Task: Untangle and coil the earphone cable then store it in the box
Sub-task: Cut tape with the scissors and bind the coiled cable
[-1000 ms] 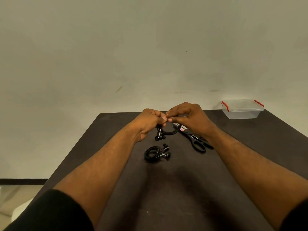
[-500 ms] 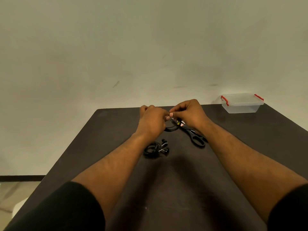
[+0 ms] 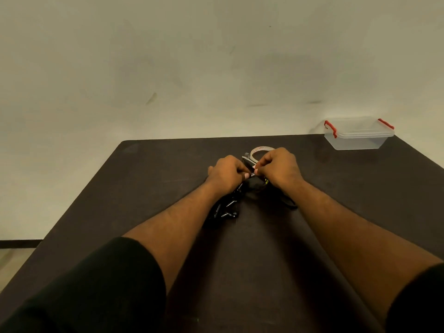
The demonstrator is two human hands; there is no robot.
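Left hand [image 3: 227, 174] and right hand [image 3: 280, 168] meet fingertip to fingertip, both pinching the black earphone cable [image 3: 258, 182] above the dark table [image 3: 149, 188]; the lidded clear box [image 3: 358, 135] stands well apart.

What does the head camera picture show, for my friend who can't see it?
Two bare hands, left hand and right hand, meet over a dark brown table, pinching a thin black earphone cable between them. A clear plastic box with red clips sits closed at the far right corner.
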